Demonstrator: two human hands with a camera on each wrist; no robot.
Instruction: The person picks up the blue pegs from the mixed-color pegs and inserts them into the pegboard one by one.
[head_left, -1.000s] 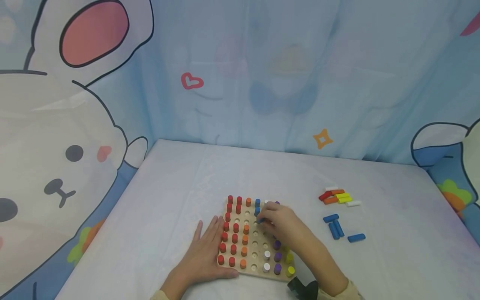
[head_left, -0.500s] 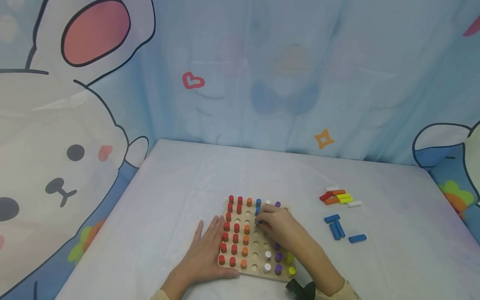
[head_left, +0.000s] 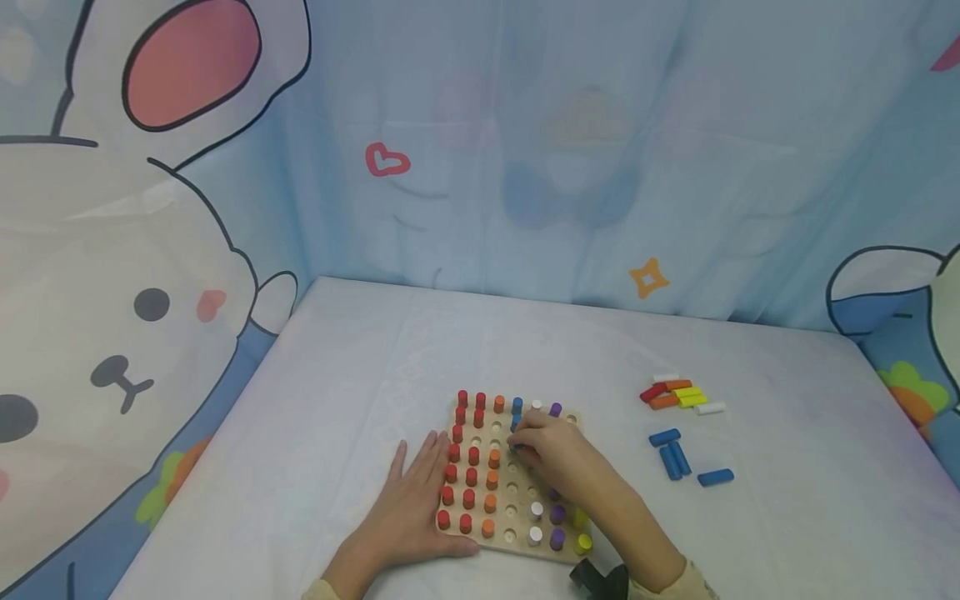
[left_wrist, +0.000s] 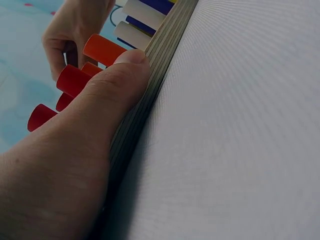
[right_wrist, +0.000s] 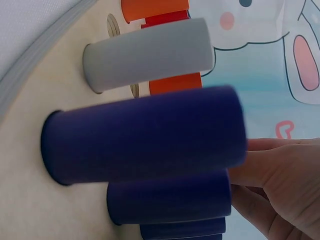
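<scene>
A wooden pegboard [head_left: 522,500] lies on the white-covered table, with red, orange, blue, white, purple and yellow pegs upright in columns. My left hand [head_left: 408,512] rests along its left side, fingers straight, with the thumb [left_wrist: 132,57] against the front edge. Over the upper middle, my right hand [head_left: 558,450] pinches a blue peg [head_left: 513,448] at the blue column, just in front of two standing blue pegs. Fingers hide most of that peg, so how deep it sits cannot be told. In the right wrist view, purple pegs [right_wrist: 145,135] block the fingertips.
Right of the board lie several loose blue pegs [head_left: 716,477]. Behind them is a small pile of white, red, orange and yellow pegs [head_left: 692,401]. A printed curtain [head_left: 480,167] hangs behind the table. A black device [head_left: 600,579] shows at the right wrist.
My right hand stays over the same spot in the blue column, shifting only slightly, and less of the pinched blue peg shows. The left hand has not moved.
</scene>
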